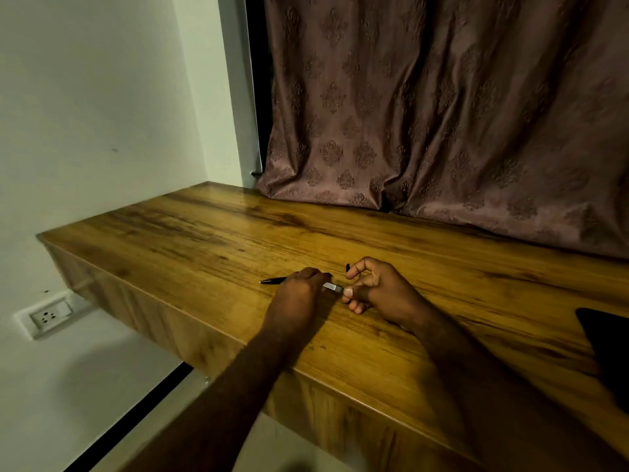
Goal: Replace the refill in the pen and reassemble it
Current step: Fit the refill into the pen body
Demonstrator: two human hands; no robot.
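Observation:
Both hands meet over the wooden desk (pixel 190 240). My left hand (pixel 299 291) is closed around a silver pen part (pixel 332 286) that sticks out to the right. My right hand (pixel 377 287) pinches the right end of that part with thumb and fingers. A black pen piece (pixel 272 280) lies on the desk, poking out left from behind my left hand. A small black piece (pixel 347 267) shows just above my right index finger; whether it rests on the desk or is held I cannot tell.
A brown patterned curtain (pixel 442 114) hangs along the desk's back edge. A dark flat object (pixel 606 342) lies at the desk's right edge. A wall socket (pixel 51 316) sits on the white wall lower left.

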